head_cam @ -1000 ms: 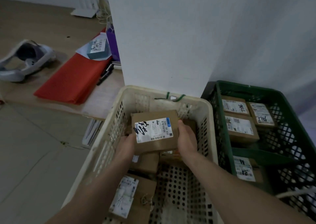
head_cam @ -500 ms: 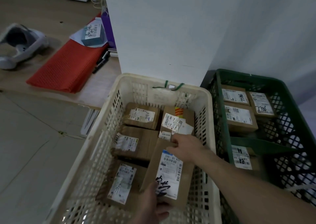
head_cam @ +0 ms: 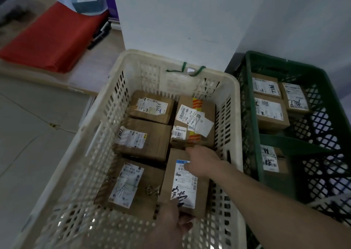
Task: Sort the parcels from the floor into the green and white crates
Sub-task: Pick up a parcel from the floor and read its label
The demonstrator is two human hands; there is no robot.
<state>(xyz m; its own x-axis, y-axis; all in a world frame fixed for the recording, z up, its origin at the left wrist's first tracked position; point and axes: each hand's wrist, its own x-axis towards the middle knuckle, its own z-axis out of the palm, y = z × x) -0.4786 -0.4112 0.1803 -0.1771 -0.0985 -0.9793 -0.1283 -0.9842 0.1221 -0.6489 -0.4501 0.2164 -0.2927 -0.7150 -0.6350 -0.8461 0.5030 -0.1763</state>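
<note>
A brown parcel [head_cam: 185, 184] with a white label and black handwriting lies in the near right corner of the white crate [head_cam: 167, 59]. My right hand [head_cam: 201, 160] grips its far end. My left hand [head_cam: 169, 228] holds its near end, with fingers curled under the edge. Several other labelled brown parcels fill the rest of this crate, among them one [head_cam: 129, 186] right beside it on the left. To the right stands the green crate [head_cam: 250, 116], holding several labelled parcels [head_cam: 269, 112].
A white pillar [head_cam: 180, 21] rises just behind the white crate. A red cloth [head_cam: 49, 40] and a small teal box [head_cam: 89, 0] lie on a low wooden platform at the far left. Grey floor [head_cam: 28, 144] stretches to the left of the crates.
The parcel that both hands held above the white crate has come down, turned lengthwise, and now lies in the crate's near right corner. My left hand shifted to its near end.
</note>
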